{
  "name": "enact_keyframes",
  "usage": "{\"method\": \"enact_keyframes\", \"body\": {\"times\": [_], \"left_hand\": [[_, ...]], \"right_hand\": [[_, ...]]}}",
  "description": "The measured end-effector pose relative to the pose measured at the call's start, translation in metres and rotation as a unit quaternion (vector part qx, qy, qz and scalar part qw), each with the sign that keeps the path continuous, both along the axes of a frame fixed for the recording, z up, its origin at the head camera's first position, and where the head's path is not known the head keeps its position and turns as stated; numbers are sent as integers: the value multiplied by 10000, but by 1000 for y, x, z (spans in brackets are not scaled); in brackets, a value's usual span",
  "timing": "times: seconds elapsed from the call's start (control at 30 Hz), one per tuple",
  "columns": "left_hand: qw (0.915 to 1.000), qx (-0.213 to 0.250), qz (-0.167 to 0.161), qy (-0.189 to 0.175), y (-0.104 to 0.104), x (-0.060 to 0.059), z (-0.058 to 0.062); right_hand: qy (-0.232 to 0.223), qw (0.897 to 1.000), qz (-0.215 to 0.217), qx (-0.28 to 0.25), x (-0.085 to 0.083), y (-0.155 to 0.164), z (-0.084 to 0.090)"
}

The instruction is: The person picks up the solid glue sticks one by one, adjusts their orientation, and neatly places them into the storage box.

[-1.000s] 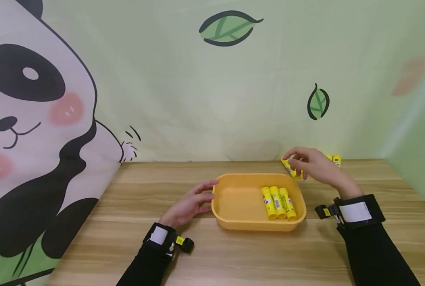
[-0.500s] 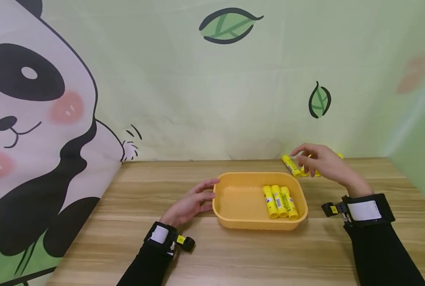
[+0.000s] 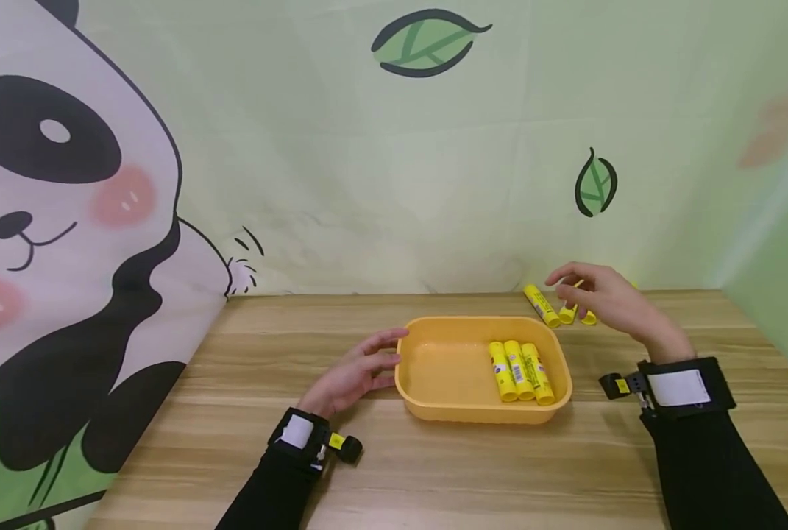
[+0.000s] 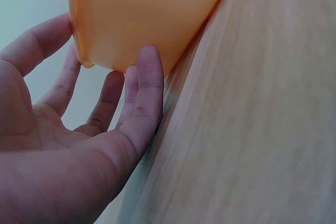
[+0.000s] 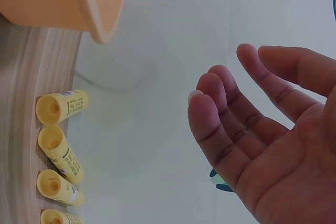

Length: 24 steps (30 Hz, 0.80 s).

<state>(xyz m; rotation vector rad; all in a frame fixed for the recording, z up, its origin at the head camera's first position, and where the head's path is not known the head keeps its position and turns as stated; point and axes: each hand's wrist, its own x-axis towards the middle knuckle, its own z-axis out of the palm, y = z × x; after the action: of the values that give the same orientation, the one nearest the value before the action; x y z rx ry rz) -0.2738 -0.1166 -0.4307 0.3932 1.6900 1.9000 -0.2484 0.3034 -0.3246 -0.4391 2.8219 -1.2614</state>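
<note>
1. Step in hand, as I read it: moving yellow plastic glue sticks from the tabletop into the orange rounded plastic tray; this looks like the reach for the next stick.
2. L hand: fingers straight and relaxed, tips resting against the tray's left wall, thumb near the rim; it grips nothing. The L wrist view shows the fingertips touching the tray's outer side.
3. R hand: empty, fingers loosely spread, hovering above the loose row of glue sticks at the far right of the light wood-grain table, near the green leaf-print backdrop.
4. R wrist view: four stick ends lie side by side on the table; the palm and fingers are well apart from them, no contact.
5. Already in the tray: three glue sticks side by side at its right end, touching each other; the left part is bare.
6. Next move calls for, in my judgement: lower the R hand, pinch one stick w/ thumb + forefinger w/o rolling its neighbours, lift over the rim and lay it beside the three.
7. L hand should hold the tray steady meanwhile.
</note>
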Motion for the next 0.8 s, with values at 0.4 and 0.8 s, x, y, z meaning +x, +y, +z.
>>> {"method": "enact_keyframes", "body": {"times": [0.4,0.8], "left_hand": [[10000,-26,-36,-41,-1,0,0],[10000,23,-35,-47,-1,-1,-1]], "right_hand": [[-17,9999,-98,66,-1,-1,-3],[57,9997,-166,184,-3,0,-8]]}}
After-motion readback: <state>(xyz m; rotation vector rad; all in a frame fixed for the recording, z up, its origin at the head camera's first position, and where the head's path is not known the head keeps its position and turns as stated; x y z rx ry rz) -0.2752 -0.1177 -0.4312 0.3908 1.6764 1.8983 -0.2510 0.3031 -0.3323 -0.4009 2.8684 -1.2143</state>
